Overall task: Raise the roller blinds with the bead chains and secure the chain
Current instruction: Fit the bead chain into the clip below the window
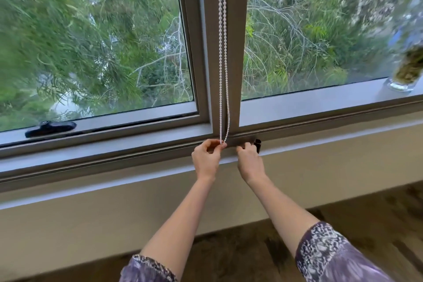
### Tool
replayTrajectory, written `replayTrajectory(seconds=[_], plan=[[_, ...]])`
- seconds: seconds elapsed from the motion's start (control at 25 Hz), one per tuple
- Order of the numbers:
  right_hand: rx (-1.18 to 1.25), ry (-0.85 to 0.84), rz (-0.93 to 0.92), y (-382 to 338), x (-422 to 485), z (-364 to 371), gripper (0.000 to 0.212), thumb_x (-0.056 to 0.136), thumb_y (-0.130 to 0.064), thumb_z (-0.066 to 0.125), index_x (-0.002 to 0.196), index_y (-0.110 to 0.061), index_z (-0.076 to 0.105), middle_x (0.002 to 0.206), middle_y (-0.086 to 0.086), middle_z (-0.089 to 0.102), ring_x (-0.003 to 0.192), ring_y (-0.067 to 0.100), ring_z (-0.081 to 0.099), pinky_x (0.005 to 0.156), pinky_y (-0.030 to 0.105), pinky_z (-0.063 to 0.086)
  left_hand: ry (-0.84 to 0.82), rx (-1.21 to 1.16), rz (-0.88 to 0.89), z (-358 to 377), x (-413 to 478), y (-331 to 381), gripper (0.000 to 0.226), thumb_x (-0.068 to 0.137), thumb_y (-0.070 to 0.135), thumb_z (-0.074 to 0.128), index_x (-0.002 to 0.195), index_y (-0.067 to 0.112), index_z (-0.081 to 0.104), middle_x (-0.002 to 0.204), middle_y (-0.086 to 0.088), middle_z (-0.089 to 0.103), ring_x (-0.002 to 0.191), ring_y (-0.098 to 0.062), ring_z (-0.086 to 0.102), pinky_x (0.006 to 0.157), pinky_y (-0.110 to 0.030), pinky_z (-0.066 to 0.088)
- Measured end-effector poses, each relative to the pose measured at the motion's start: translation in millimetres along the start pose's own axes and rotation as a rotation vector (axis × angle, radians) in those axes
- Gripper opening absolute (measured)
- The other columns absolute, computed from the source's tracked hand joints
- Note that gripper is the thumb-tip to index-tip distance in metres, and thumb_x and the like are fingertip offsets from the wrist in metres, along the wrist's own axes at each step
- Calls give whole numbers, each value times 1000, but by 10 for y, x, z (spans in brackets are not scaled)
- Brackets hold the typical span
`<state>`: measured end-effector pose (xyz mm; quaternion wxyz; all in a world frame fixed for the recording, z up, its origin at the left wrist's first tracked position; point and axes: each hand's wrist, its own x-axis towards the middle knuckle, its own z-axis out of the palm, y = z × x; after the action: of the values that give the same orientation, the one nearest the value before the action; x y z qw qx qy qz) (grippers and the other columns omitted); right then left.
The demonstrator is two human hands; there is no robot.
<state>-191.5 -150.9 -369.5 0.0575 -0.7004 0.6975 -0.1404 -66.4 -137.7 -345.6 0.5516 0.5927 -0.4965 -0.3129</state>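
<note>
A white bead chain [222,52] hangs as a doubled loop down the grey centre post [233,52] between two window panes. Its lower end reaches the sill, where my left hand [207,159] pinches it between thumb and fingers. My right hand [249,160] is just to the right, fingers curled at the frame beside a small dark clip [258,144] fixed to the sill. Whether the right hand touches the chain or the clip is hidden. No blind fabric shows over the glass; both panes show trees outside.
A black window latch [51,128] sits on the lower frame of the left pane. A glass jar [406,73] of greenish material stands on the sill at the far right. Below the sill are a beige wall [91,220] and dark carpet [366,210].
</note>
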Motion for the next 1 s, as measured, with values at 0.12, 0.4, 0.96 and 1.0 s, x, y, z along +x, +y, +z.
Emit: replayTrajectory(seconds=[0.12,0.4,0.96,1.0], plan=[[-50,-27,-4,28,40,57,36,82,14,40,108,-4,57,116,15,51,114,34,44,80,40,49,5,-38,-6,-64,-23,-29,17,76,12,80,73,27,71,68,14,72,65,5,65,68,-9,49],[-38,-19,-57,97,147,70,29,81,16,40,98,-1,57,110,15,50,105,33,51,76,41,48,38,-43,-16,-137,-45,-114,13,78,8,78,76,20,73,67,16,73,66,4,68,67,-9,50],[524,144,-356,-212,-81,-462,24,80,-16,69,104,-15,67,95,-1,60,80,9,59,74,9,47,63,65,15,-161,3,-72,7,82,15,74,89,13,74,81,2,73,73,-8,65,68,-7,46],[520,166,-370,-246,-70,-502,25,80,-16,69,105,-14,67,95,-1,60,81,10,60,75,9,46,55,57,16,-162,-12,-66,7,81,15,74,88,12,74,79,3,72,71,-6,64,65,-3,44]])
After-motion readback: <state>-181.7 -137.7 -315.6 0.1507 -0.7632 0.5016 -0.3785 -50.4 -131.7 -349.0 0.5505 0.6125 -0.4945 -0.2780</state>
